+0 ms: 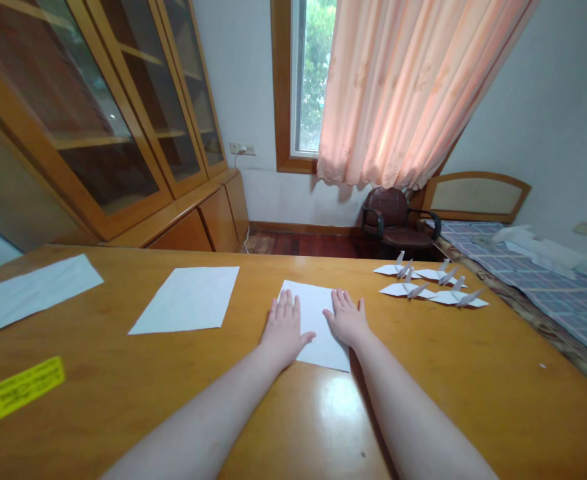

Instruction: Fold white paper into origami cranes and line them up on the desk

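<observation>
A white sheet of paper (315, 320) lies flat on the wooden table (423, 373) in front of me. My left hand (284, 328) rests palm down on the sheet's left side, fingers stretched out and open. On the sheet's right side my right hand (346, 317) lies flat the same way, fingers apart. Neither hand holds anything.
A second white sheet (188, 299) lies to the left, a larger one (28, 291) at the far left edge. A yellow strip (16, 392) sits near the left front. Several folded paper cranes (430, 283) stand at the right back. Beyond are a cabinet (123, 127), chair (396, 223) and bed (548, 287).
</observation>
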A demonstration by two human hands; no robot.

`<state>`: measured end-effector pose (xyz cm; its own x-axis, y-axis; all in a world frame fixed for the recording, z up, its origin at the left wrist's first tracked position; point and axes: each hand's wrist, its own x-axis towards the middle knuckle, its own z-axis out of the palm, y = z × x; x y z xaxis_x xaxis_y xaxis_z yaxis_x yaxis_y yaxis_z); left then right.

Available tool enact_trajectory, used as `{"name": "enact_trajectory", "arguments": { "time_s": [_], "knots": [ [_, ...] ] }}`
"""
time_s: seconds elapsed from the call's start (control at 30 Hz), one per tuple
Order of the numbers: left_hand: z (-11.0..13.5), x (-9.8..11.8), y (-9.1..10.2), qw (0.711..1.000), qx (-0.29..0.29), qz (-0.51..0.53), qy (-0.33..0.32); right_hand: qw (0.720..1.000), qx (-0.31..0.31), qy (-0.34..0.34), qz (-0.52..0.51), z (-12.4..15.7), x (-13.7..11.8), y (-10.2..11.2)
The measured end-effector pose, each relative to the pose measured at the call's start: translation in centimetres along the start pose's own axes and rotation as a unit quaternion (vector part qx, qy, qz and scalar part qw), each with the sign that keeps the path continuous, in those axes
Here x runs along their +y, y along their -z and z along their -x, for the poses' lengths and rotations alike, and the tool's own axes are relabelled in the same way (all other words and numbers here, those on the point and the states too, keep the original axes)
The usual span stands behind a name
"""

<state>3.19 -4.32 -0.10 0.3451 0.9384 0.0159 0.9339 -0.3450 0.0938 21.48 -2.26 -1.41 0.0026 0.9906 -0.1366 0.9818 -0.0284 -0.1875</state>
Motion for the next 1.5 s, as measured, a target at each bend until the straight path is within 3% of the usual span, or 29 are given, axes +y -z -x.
{"name": "enact_trajectory", "arguments": {
  "time_s": [0.07, 0.13, 0.2, 0.4, 0.5, 0.73, 1.07, 1.5],
  "knots": [
    [-0.3, 0.1, -0.1, 0.988, -0.022, 0.015, -0.150, 0.998, -0.011, 0.061, 0.004, 0.4, -0.4, 0.0],
    [-0.8, -0.2, -0.6, 0.978, -0.061, 0.032, -0.198, 0.996, -0.012, 0.094, 0.003, 0.7, -0.7, 0.0],
    [-1.5, -1.1, -1.1, 0.984, -0.070, 0.037, -0.157, 0.995, -0.011, 0.095, 0.003, 0.9, -0.9, 0.0],
    [-3.5, -6.4, -1.2, 0.996, -0.056, 0.024, 0.059, 0.999, -0.027, 0.042, 0.006, 0.5, -0.6, 0.2],
    [-3.6, -7.9, -1.0, 0.993, -0.056, 0.021, 0.102, 0.999, -0.031, 0.008, 0.003, 0.4, -0.3, 0.4],
    [-3.4, -8.2, -0.9, 0.994, 0.000, 0.051, 0.099, 0.999, -0.010, 0.014, -0.030, 0.4, 0.0, 0.4],
    [-3.0, -8.1, 0.6, 0.994, 0.024, 0.087, 0.057, 0.989, 0.089, 0.008, -0.117, -0.2, 0.2, 0.2],
    [-3.1, -8.2, 0.5, 0.996, 0.018, 0.078, 0.048, 0.989, 0.083, 0.013, -0.124, 0.1, -0.1, 1.0]
  ]
}}
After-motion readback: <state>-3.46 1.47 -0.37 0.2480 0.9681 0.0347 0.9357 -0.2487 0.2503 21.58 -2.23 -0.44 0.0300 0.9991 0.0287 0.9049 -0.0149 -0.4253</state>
